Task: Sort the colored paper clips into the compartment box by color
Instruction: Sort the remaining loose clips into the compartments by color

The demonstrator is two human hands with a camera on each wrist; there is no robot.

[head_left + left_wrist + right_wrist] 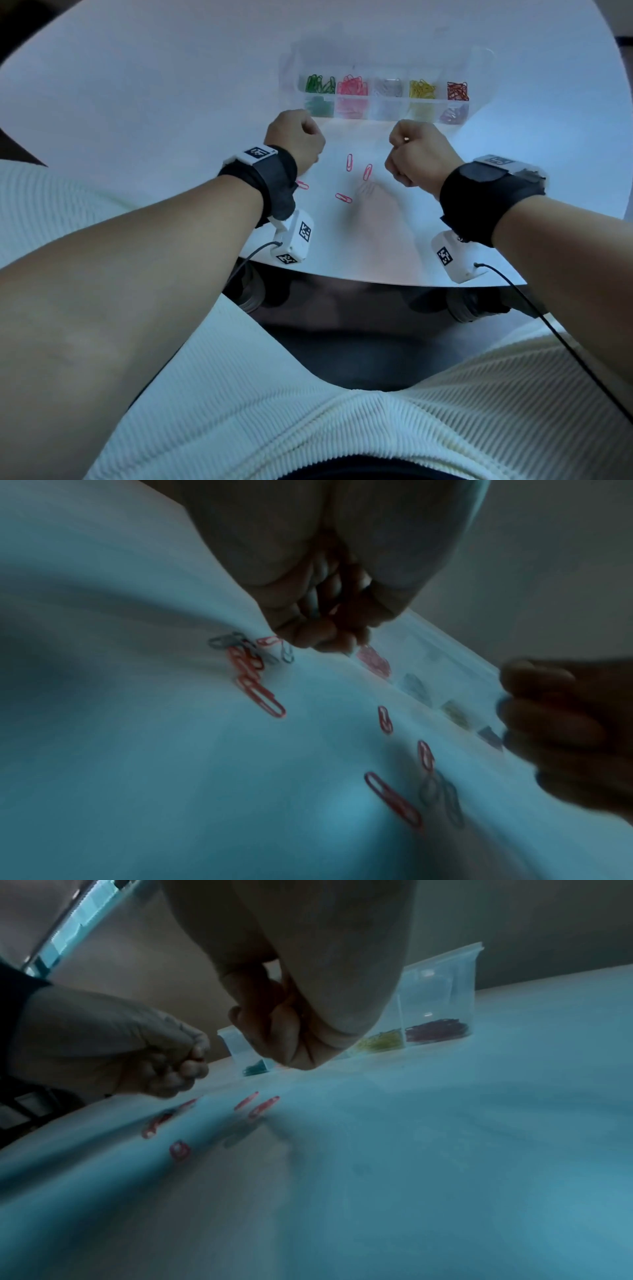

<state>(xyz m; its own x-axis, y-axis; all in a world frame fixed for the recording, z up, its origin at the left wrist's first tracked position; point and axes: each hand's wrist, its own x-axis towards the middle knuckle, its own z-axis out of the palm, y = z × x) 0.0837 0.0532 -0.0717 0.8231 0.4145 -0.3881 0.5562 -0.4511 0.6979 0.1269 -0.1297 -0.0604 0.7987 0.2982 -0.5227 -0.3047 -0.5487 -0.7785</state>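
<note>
I have both hands curled into fists over the white round bench. My left hand (297, 138) seems to hold something reddish inside its curled fingers (318, 634) — likely pink clips, though I cannot tell for sure. My right hand (416, 156) is fisted too; whether its grip holds anything I cannot tell.

Between the two hands lie loose pink wire paper clips (349, 162), with a few grey wire paper clips (441, 799) among them, and a further tangle of pink and grey just beside the left hand. Beyond both hands sits the clear plastic compartment box (383, 113), already loaded green, pink, grey, yellow, red.

I judge the sorting nearly done — pink and grey remain. Next calls for carrying any handful forward over the pink compartment (352, 86), directly ahead of the left hand, and letting go there.
</note>
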